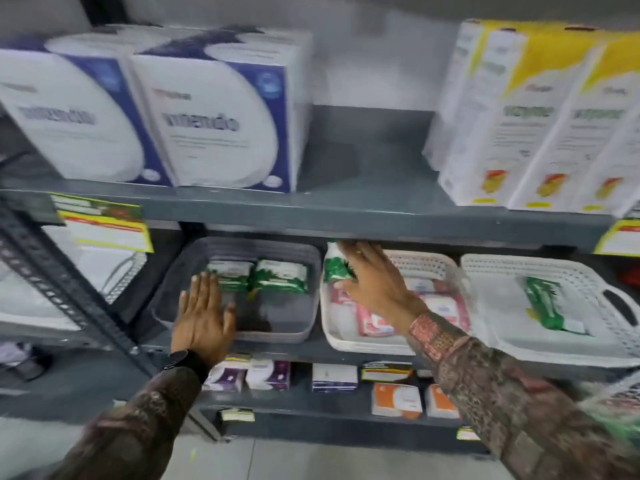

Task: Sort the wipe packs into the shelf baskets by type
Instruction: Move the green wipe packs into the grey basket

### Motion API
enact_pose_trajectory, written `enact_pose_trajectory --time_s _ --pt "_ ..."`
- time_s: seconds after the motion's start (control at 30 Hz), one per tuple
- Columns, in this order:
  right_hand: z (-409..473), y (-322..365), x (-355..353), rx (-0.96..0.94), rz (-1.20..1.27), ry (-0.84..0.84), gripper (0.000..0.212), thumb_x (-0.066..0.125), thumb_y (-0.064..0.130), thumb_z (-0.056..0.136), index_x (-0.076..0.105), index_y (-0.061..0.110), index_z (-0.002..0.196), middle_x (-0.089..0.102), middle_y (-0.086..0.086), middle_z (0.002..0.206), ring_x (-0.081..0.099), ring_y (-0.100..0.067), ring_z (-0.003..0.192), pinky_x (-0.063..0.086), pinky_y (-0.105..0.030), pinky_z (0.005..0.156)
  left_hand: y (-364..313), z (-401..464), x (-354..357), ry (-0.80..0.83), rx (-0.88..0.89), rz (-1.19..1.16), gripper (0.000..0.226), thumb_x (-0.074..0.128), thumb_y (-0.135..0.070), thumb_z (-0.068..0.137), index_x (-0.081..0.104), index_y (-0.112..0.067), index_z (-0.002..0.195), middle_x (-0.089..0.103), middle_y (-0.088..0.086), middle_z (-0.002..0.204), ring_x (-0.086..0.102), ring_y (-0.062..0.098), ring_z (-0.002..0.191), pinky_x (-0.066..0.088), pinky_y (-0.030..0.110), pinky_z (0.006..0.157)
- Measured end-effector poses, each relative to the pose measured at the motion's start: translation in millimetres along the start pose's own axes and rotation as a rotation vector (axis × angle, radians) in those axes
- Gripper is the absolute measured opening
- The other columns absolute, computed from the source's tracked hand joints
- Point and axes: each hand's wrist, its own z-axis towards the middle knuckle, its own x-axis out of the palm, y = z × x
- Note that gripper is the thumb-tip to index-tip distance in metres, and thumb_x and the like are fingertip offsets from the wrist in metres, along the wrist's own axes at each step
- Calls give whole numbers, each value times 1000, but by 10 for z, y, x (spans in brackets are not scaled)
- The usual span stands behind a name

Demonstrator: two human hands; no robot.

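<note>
Blurred by motion, so print and fine detail unreadable. Landmark: the grey basket [239, 289] on the middle shelf [346, 216] of a dark metal rack.

Inside the grey basket, toward its back wall: two green-and-white wipe packs [258, 276] lying side by side, touching. Left hand [204, 317] flat over the front-left part of the grey basket, fingers straight and spread, palm down, holding nothing; whether touching the rim, cannot tell. Dark watch [178, 358] on that wrist, patterned sleeve [138, 427] behind.

Just right of the grey basket: a white basket [349, 341] with pink wipe packs [377, 322] lying in it. Right hand [375, 282] above the white basket's left edge, close under the shelf above, fingers loosely curled around a green-and-white pack [335, 266] held upright between the two baskets; thumb below the pack, fingers partly over its right side.

Farther right of the grey basket, beyond the white one: a second white basket [568, 344] with a cut-out handle, one green pack [543, 303] lying slantwise in it.

Above the grey basket, upper shelf: blue-and-white boxes [214, 116] to the left, yellow-and-white boxes [526, 116] well to the right. Below the grey basket, lower shelf: small purple, white and orange boxes [332, 386].
</note>
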Motion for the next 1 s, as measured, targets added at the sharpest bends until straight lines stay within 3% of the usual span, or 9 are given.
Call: enact_pose_trajectory --time_s 0.1,0.2,0.4,0.6,0.73,0.83,1.0 --pt "336 828 398 -103 47 72 83 80 44 81 44 19 152 55 -11 141 49 -37 130 49 -47 106 672 49 -143 29 -91 12 83 21 -49 93 26 4 155 21 24 165 16 36 155 16 56 125" --pt "589 1459 770 -189 22 173 84 79 45 82 41 21 153 52 -11 146 47 -37 133 50 -50 103 907 85 -106 42 -46 5 81 23 -47 93 26 7 154 18 26 165 14 39 155 19 59 124" --pt "912 1999 1408 -214 -133 287 89 79 40 83 31 20 156 45 -12 143 41 -38 131 55 -52 87 1005 50 74 -15 19 -40 77 27 -38 94 17 5 157 5 23 168 1 36 157 8 47 127" --pt "875 1993 1760 -244 -202 259 86 78 18 79 37 15 154 52 -18 134 48 -42 120 46 -53 103 1025 63 140 -59 39 -51 76 29 -35 95 14 4 158 3 23 168 1 36 158 7 47 127" --pt "822 1897 1690 -295 -143 258 99 81 38 81 26 17 159 46 -19 144 42 -42 130 36 -57 113 986 66 77 -26 21 6 77 23 -41 95 15 0 159 6 20 169 2 33 158 6 48 128" --pt "662 1688 1452 -300 -74 225 100 71 58 84 20 19 161 39 -17 156 32 -41 145 28 -60 120 888 50 -11 10 -17 65 76 15 -47 97 12 -6 161 8 16 170 3 29 158 5 50 128" --pt "227 869 833 -214 -66 66 94 69 59 86 30 14 158 42 -19 153 39 -40 141 34 -56 118 193 18 -20 -9 29 88 75 18 -48 99 21 -3 159 18 16 168 11 29 157 6 51 128"
